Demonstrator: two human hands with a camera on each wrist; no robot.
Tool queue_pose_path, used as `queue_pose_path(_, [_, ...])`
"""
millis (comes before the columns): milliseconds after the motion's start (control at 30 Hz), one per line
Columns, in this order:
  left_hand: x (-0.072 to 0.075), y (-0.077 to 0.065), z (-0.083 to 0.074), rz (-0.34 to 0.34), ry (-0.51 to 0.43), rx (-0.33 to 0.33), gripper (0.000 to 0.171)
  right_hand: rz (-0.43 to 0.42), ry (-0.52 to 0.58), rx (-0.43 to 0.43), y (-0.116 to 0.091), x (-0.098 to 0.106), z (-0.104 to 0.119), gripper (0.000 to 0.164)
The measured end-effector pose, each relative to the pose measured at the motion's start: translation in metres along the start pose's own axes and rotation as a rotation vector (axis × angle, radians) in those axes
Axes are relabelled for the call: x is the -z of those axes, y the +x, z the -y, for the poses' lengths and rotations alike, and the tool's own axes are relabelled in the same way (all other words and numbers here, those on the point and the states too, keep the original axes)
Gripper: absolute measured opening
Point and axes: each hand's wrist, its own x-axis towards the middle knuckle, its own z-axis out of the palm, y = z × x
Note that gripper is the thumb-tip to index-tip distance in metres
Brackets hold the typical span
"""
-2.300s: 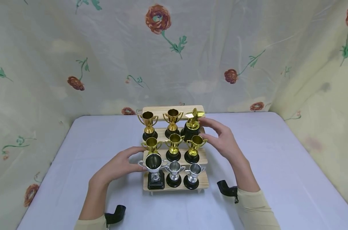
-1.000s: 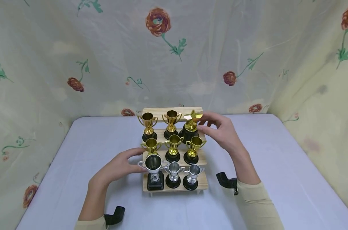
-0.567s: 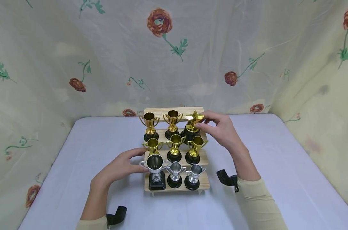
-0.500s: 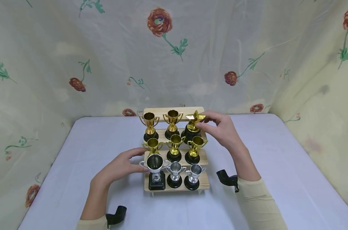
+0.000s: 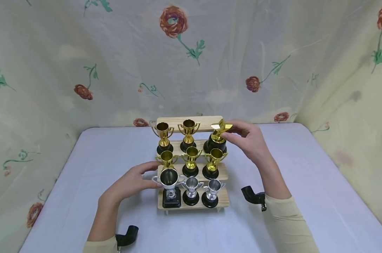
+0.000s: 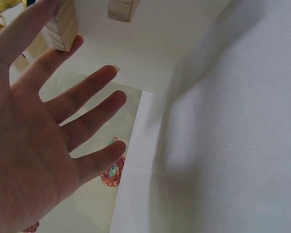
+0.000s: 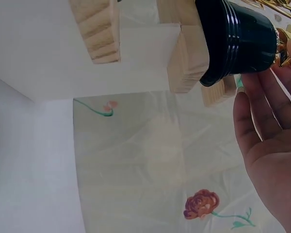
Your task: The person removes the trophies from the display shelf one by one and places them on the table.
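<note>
Gold on top, the star trophy [image 5: 215, 143] is pinched in the grip of the right hand [image 5: 248, 141] at the back right of the wooden stand [image 5: 205, 124], while the left hand [image 5: 131, 181], straight-fingered, touches the stand's left side, maybe to steady it.

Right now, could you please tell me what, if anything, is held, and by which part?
The right hand pinches the gold star trophy just below its star; the left hand touches the wooden display stand.

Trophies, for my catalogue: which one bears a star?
The gold trophy pinched by the right hand, back row's right end; the other eight are handled cups.
</note>
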Motion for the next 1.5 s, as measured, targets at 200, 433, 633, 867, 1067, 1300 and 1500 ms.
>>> queue_pose_path(200, [0.002,0.0,-0.001,-0.004,-0.013,0.001,0.067,-0.034,0.025,-0.005,-0.004,0.007,0.001,0.023])
queue_pose_path(433, [0.003,-0.002,0.002,-0.007,-0.018,-0.001,0.066,-0.063,0.0,-0.02,-0.008,0.016,0.002,0.028])
queue_pose_path(633, [0.003,-0.003,0.002,-0.004,-0.02,0.008,0.066,-0.115,0.023,-0.002,-0.012,0.033,-0.003,0.027])
queue_pose_path(867, [0.002,-0.003,0.004,0.002,-0.024,0.023,0.065,-0.17,0.049,-0.017,-0.013,0.044,-0.017,0.024])
queue_pose_path(1067, [0.002,-0.003,0.003,0.008,-0.026,0.031,0.066,-0.186,0.025,-0.044,-0.011,0.045,-0.025,0.025])
queue_pose_path(1300, [0.002,-0.002,0.003,0.013,-0.028,0.031,0.068,-0.185,-0.062,-0.103,-0.007,0.046,-0.036,0.031])
queue_pose_path(1500, [0.001,-0.001,0.001,0.017,-0.028,0.038,0.068,-0.175,-0.119,-0.158,-0.004,0.048,-0.048,0.035])
